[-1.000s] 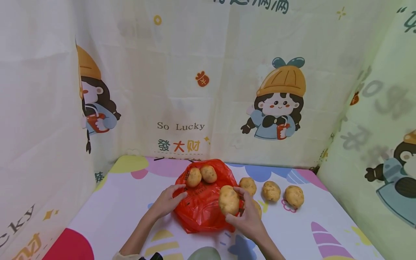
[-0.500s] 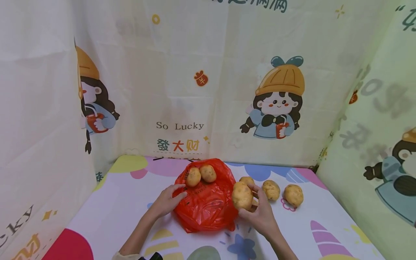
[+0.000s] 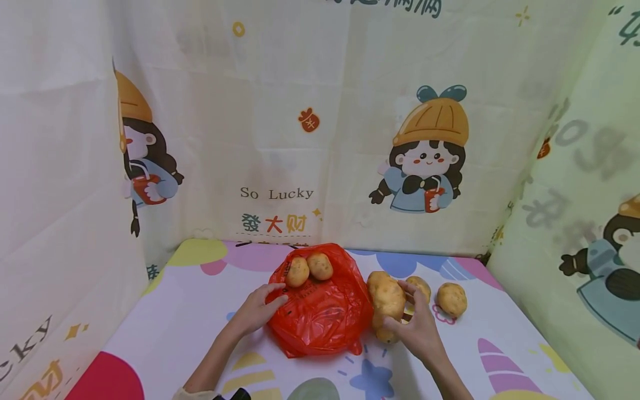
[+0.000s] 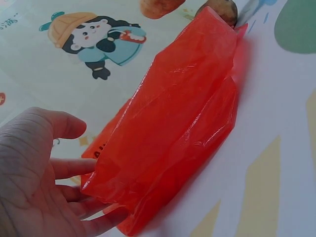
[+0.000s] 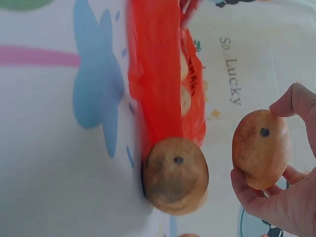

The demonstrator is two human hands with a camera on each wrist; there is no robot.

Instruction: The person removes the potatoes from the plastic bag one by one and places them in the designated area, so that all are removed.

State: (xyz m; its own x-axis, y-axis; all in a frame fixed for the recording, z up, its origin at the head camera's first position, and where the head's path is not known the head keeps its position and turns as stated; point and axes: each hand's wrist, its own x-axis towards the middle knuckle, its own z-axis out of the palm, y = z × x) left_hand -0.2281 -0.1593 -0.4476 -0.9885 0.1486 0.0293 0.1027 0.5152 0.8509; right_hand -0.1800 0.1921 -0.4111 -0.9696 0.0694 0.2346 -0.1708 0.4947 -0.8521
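Observation:
My right hand holds a potato between thumb and fingers, just right of the red plastic bag. In the right wrist view the held potato hangs above the table, apart from another potato that lies against the bag. Two potatoes show inside the bag's open mouth. At the bag's left edge my left hand rests its fingertips; the left wrist view shows its thumb apart and its fingers touching the plastic.
Near the held potato lie more potatoes, partly hidden by it and my right hand. A potato stands behind my fingers, and another potato sits farther right. Printed cloth walls enclose the patterned table.
My right hand has moved the potato rightward, from over the bag to beside it, above the potatoes there. The left hand stays at the bag's edge.

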